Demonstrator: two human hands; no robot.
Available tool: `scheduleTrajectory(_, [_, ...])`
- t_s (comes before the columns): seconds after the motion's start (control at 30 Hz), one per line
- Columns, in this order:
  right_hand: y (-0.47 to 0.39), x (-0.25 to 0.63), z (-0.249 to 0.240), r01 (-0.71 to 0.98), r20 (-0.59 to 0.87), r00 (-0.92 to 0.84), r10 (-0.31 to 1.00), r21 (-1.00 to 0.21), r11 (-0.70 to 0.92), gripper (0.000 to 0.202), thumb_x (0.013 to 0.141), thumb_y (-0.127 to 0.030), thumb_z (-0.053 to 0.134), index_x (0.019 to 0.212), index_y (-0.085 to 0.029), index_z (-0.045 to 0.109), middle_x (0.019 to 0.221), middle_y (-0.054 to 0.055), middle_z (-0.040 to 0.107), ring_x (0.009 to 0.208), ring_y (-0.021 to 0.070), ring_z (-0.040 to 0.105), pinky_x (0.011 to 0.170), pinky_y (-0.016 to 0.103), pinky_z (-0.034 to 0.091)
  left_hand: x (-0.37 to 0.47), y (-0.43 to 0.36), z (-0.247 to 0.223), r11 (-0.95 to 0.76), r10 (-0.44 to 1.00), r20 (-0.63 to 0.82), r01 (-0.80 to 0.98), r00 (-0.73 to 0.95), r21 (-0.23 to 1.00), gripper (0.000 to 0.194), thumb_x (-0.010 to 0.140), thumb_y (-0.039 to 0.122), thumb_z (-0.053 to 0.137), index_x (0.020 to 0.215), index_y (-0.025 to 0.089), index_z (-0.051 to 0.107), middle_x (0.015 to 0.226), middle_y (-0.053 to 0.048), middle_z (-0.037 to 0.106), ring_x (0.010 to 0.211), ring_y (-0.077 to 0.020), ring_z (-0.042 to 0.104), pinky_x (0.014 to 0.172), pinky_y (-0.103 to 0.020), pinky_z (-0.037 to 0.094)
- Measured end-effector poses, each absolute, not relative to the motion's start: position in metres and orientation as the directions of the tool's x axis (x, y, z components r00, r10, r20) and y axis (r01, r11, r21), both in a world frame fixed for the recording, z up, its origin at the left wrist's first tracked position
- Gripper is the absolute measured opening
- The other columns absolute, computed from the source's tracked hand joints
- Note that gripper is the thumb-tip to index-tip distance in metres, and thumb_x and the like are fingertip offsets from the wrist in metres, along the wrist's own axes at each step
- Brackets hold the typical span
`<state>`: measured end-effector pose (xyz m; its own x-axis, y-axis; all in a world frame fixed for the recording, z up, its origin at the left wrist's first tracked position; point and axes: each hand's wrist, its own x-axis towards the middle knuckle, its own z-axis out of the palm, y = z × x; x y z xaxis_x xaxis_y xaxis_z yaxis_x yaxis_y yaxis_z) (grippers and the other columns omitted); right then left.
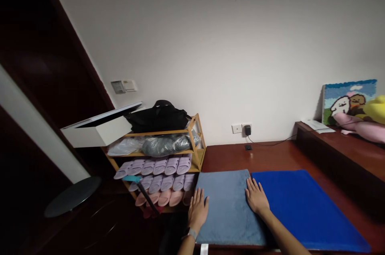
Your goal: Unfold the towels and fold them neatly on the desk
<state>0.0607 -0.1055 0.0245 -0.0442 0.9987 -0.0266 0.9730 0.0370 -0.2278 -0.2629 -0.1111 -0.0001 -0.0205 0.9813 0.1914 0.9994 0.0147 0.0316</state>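
A flat grey-blue mat (227, 207) lies on the reddish-brown wooden surface (234, 156). My left hand (197, 209) rests on its left edge, fingers stretched out and holding nothing; a watch (190, 233) is on that wrist. On the right edge of the same mat lies my right hand (257, 197), flat with the fingers extended. Just beside it is a bright blue mat (303, 211), side by side with the grey-blue one. A small white tag (204, 249) sticks out at the grey-blue mat's near left corner.
To the left stands a wooden rack (197, 142) with purple slippers (161, 165), pink slippers (165, 197), a black bag (159, 116) and a white box (99, 132). A black plug (248, 130) with a cable sits in the wall. Plush toys (361, 126) lie on the raised ledge at right.
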Motion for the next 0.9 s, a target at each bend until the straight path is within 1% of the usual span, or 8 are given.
scheduleTrajectory(0.07, [-0.105,0.061,0.026,0.969,-0.021,-0.047,0.999,-0.242,0.041,0.068,0.104,-0.037,0.018,0.165,-0.009,0.029,0.173,0.008,0.026,0.162,0.0263,0.019,0.132,0.049,0.015,-0.249,-0.104,0.009,-0.012,0.975,0.221,0.999,0.004,0.035,0.059,0.105,0.036,0.033,0.158,0.015,0.049,0.168,-0.013,0.041,0.157,-0.0289,0.036,0.129,-0.049,0.031])
scheduleTrajectory(0.17, [-0.104,0.062,0.027,0.966,-0.015,-0.056,0.998,-0.254,0.050,0.068,0.104,-0.036,0.019,0.165,-0.009,0.030,0.173,0.008,0.026,0.162,0.0273,0.020,0.132,0.050,0.016,-0.205,-0.092,0.021,-0.141,0.966,0.229,0.988,0.122,0.064,0.058,0.105,0.033,0.033,0.157,0.015,0.049,0.167,-0.013,0.042,0.157,-0.0275,0.037,0.129,-0.048,0.031])
scheduleTrajectory(0.3, [-0.104,0.063,0.025,0.963,0.004,-0.072,0.997,-0.261,0.070,0.067,0.104,-0.037,0.020,0.165,-0.009,0.030,0.172,0.009,0.026,0.162,0.0281,0.019,0.132,0.051,0.016,-0.133,-0.083,0.023,-0.355,0.923,0.212,0.922,0.320,0.154,0.060,0.106,0.039,0.032,0.161,0.018,0.044,0.168,-0.010,0.041,0.157,-0.0271,0.036,0.128,-0.050,0.032])
scheduleTrajectory(0.4, [-0.103,0.063,0.022,0.961,0.013,-0.071,0.997,-0.269,0.072,0.067,0.104,-0.036,0.021,0.165,-0.010,0.032,0.172,0.008,0.026,0.162,0.0278,0.019,0.132,0.051,0.015,-0.112,-0.082,0.015,-0.381,0.920,0.177,0.904,0.350,0.194,0.062,0.107,0.044,0.028,0.161,0.017,0.043,0.169,-0.010,0.040,0.158,-0.0266,0.035,0.130,-0.049,0.030])
scheduleTrajectory(0.53, [-0.102,0.063,0.021,0.963,0.012,-0.062,0.998,-0.260,0.063,0.067,0.104,-0.036,0.021,0.165,-0.010,0.031,0.173,0.007,0.025,0.162,0.0272,0.019,0.132,0.050,0.016,-0.156,-0.083,0.009,-0.252,0.962,0.143,0.956,0.231,0.148,0.063,0.105,0.044,0.031,0.162,0.018,0.042,0.170,-0.010,0.038,0.159,-0.0276,0.032,0.131,-0.050,0.027])
scheduleTrajectory(0.63, [-0.102,0.063,0.022,0.965,-0.001,-0.051,0.999,-0.259,0.049,0.067,0.104,-0.037,0.020,0.165,-0.010,0.030,0.173,0.007,0.025,0.162,0.0267,0.019,0.132,0.050,0.015,-0.219,-0.082,0.006,-0.050,0.989,0.147,0.993,0.034,0.105,0.062,0.104,0.042,0.035,0.160,0.018,0.046,0.169,-0.012,0.040,0.159,-0.0310,0.033,0.130,-0.053,0.026])
scheduleTrajectory(0.73, [-0.102,0.064,0.022,0.965,-0.007,-0.049,0.999,-0.258,0.045,0.068,0.104,-0.037,0.019,0.165,-0.009,0.030,0.173,0.008,0.026,0.162,0.0268,0.020,0.132,0.050,0.015,-0.267,-0.083,-0.003,0.117,0.975,0.173,0.984,-0.139,0.133,0.064,0.103,0.043,0.036,0.160,0.015,0.044,0.166,-0.016,0.044,0.156,-0.0331,0.037,0.127,-0.053,0.031])
scheduleTrajectory(0.9, [-0.103,0.065,0.023,0.969,-0.010,-0.041,0.999,-0.243,0.037,0.067,0.104,-0.036,0.020,0.165,-0.009,0.031,0.172,0.009,0.028,0.162,0.0259,0.020,0.132,0.049,0.016,-0.277,-0.089,-0.016,0.133,0.963,0.207,0.973,-0.171,0.189,0.067,0.105,0.045,0.034,0.160,0.007,0.042,0.166,-0.019,0.043,0.156,-0.0306,0.037,0.128,-0.044,0.032])
